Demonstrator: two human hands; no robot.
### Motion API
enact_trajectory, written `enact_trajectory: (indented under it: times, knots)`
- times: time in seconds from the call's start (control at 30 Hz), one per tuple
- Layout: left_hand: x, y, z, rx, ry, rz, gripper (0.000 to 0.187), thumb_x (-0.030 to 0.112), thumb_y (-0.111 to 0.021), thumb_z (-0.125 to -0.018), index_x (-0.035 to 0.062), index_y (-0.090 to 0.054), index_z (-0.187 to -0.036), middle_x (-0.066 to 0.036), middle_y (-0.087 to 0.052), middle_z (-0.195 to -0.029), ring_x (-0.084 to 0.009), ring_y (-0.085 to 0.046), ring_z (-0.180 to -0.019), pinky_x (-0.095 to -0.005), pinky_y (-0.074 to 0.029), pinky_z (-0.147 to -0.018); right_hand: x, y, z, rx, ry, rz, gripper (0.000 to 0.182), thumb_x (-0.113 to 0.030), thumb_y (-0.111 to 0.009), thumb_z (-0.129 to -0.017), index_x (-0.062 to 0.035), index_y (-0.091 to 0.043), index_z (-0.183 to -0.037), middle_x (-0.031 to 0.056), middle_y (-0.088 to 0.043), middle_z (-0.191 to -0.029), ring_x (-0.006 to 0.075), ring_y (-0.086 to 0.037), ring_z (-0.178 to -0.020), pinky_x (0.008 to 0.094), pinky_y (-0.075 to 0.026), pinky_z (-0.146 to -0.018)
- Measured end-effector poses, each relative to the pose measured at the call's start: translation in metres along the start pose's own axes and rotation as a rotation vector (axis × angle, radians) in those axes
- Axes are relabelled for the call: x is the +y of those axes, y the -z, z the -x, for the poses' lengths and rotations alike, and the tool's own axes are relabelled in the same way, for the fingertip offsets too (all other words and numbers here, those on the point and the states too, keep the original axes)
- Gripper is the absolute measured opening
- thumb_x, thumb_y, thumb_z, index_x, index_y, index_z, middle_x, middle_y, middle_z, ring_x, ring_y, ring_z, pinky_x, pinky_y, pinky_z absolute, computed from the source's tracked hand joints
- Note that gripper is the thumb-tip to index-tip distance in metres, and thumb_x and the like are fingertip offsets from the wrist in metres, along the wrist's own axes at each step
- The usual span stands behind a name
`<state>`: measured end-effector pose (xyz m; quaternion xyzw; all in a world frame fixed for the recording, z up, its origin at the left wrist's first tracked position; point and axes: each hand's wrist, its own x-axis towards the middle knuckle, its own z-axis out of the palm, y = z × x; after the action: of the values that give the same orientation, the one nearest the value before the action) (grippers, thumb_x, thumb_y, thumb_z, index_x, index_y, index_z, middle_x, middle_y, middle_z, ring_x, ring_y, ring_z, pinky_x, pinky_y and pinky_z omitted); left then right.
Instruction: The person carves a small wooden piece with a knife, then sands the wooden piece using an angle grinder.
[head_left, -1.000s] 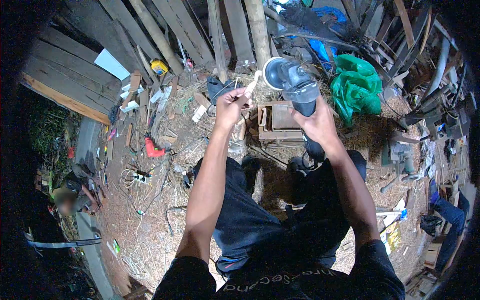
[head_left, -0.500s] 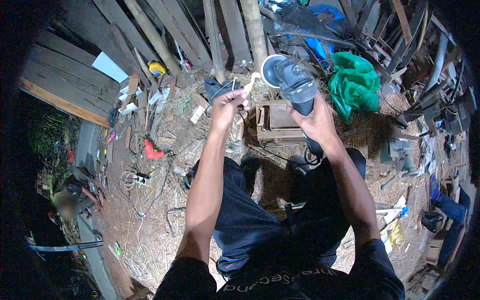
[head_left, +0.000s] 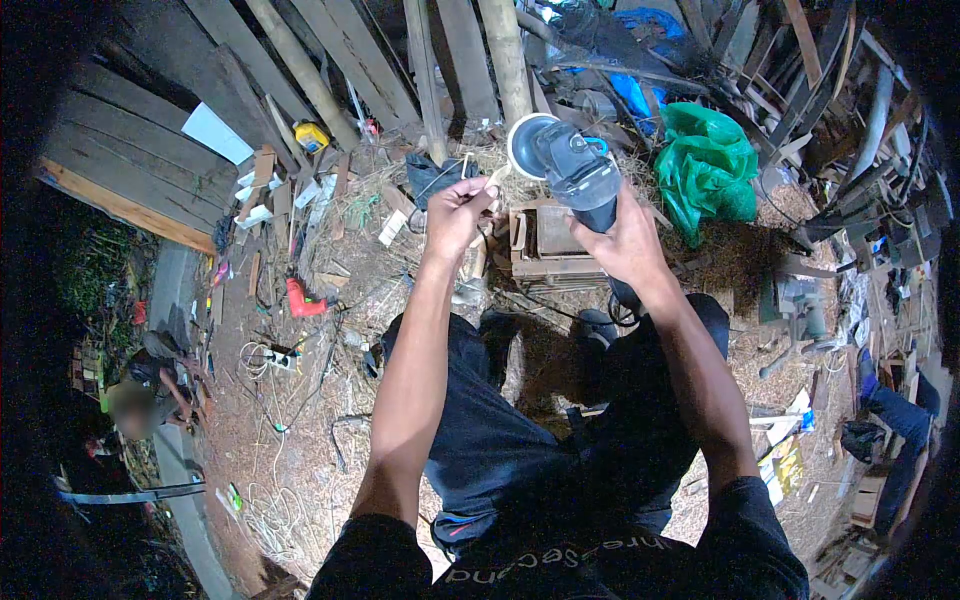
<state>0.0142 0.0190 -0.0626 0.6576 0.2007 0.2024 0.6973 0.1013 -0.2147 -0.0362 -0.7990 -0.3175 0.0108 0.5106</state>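
My right hand (head_left: 622,238) is wrapped round the grip of an angle grinder (head_left: 582,172), raised in front of me. A round, pale disc (head_left: 530,147) on the grinder's head faces up and to the left. Between the thumb and fingers of my left hand (head_left: 459,215) is a small, pale carved wood piece (head_left: 497,177). Its far end comes right at the lower left edge of the disc, and my fingers cover the near end. Below the grinder stands a brown wooden block (head_left: 565,232), between my hands and beyond my knees.
A green plastic bag (head_left: 708,170) lies right of the grinder. At left on the ground are a red power tool (head_left: 303,298) and a power strip (head_left: 282,358) with loose cords. Planks lean at the back. Another person (head_left: 150,385) is at far left.
The grinder has shifted slightly left and its head has turned a little. The wood piece has tilted, and less of its curved end shows beside the disc.
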Motion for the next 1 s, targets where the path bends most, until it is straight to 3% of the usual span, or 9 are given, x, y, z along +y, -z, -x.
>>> enact_trajectory:
  times: [0.07,0.17,0.3,0.4,0.53,0.57,0.67,0.8,1.0]
  knots:
    - [0.008,-0.003,0.004,0.000,-0.020,-0.076,0.021,0.005,-0.066,-0.087,-0.0033,-0.068,-0.106,-0.004,-0.069,-0.085,-0.0087,-0.061,-0.072,-0.0221,-0.048,-0.061,0.000,0.000,0.001,-0.021,0.021,0.000,0.058,-0.024,-0.074,-0.071,0.0018,-0.051,-0.118,0.0244,-0.068,-0.088,0.0405,-0.067,-0.086,0.0446,-0.052,-0.079]
    - [0.020,-0.006,0.010,0.002,-0.059,-0.167,0.019,0.003,-0.066,-0.087,-0.0022,-0.069,-0.105,-0.002,-0.069,-0.086,-0.0077,-0.060,-0.072,-0.0221,-0.047,-0.063,-0.013,0.005,0.002,-0.076,-0.100,0.022,0.060,-0.024,-0.079,-0.072,0.0007,-0.053,-0.120,0.0194,-0.067,-0.106,0.0280,-0.066,-0.099,0.0383,-0.050,-0.087]
    - [0.012,0.007,0.004,0.028,-0.104,-0.187,0.019,0.002,-0.065,-0.086,-0.0019,-0.070,-0.105,-0.001,-0.068,-0.087,-0.0065,-0.058,-0.073,-0.0217,-0.046,-0.067,0.003,0.001,-0.006,0.040,-0.076,-0.010,0.059,-0.025,-0.080,-0.071,0.0002,-0.055,-0.118,0.0173,-0.068,-0.105,0.0238,-0.066,-0.095,0.0367,-0.049,-0.087]
    - [0.013,0.013,0.002,0.046,-0.094,-0.187,0.019,0.002,-0.066,-0.086,-0.0023,-0.070,-0.105,0.000,-0.068,-0.085,-0.0061,-0.057,-0.074,-0.0217,-0.045,-0.068,-0.008,0.013,-0.006,-0.006,-0.179,-0.037,0.057,-0.025,-0.080,-0.072,0.0000,-0.056,-0.117,0.0164,-0.068,-0.104,0.0226,-0.066,-0.093,0.0362,-0.049,-0.087]
    - [0.002,0.014,-0.006,0.056,-0.138,-0.142,0.019,0.002,-0.067,-0.085,-0.0027,-0.070,-0.103,0.000,-0.067,-0.084,-0.0069,-0.058,-0.074,-0.0231,-0.046,-0.068,0.007,-0.001,-0.003,0.017,-0.062,-0.086,0.057,-0.027,-0.080,-0.072,0.0044,-0.056,-0.114,0.0189,-0.067,-0.104,0.0236,-0.065,-0.094,0.0368,-0.049,-0.086]
    - [-0.002,0.013,-0.007,0.049,-0.152,-0.167,0.019,0.003,-0.067,-0.085,-0.0027,-0.070,-0.103,-0.001,-0.067,-0.085,-0.0071,-0.058,-0.074,-0.0233,-0.046,-0.069,0.008,0.002,-0.001,-0.023,-0.060,0.020,0.057,-0.027,-0.080,-0.071,0.0055,-0.056,-0.112,0.0193,-0.067,-0.102,0.0242,-0.065,-0.093,0.0373,-0.049,-0.086]
    - [0.000,0.007,-0.005,0.018,-0.164,-0.232,0.019,0.003,-0.068,-0.085,-0.0028,-0.069,-0.103,-0.002,-0.068,-0.088,-0.0077,-0.058,-0.076,-0.0237,-0.047,-0.070,-0.015,0.005,0.003,-0.066,-0.062,-0.078,0.055,-0.025,-0.080,-0.071,0.0042,-0.057,-0.111,0.0176,-0.067,-0.100,0.0235,-0.065,-0.092,0.0371,-0.049,-0.086]
    - [-0.003,0.013,-0.004,0.026,-0.144,-0.226,0.021,0.005,-0.069,-0.084,-0.0021,-0.069,-0.105,-0.003,-0.069,-0.090,-0.0077,-0.060,-0.078,-0.0236,-0.048,-0.072,0.003,-0.001,-0.003,0.018,-0.023,-0.063,0.052,-0.024,-0.080,-0.071,0.0028,-0.058,-0.109,0.0159,-0.068,-0.097,0.0221,-0.065,-0.090,0.0362,-0.050,-0.084]
    - [0.002,0.019,-0.006,0.070,-0.169,-0.169,0.023,0.002,-0.067,-0.085,-0.0016,-0.069,-0.108,-0.003,-0.069,-0.092,-0.0079,-0.061,-0.077,-0.0235,-0.050,-0.071,0.004,0.005,-0.005,-0.044,-0.170,-0.292,0.046,-0.021,-0.079,-0.076,0.0007,-0.059,-0.111,0.0079,-0.068,-0.097,0.0154,-0.063,-0.087,0.0323,-0.050,-0.081]
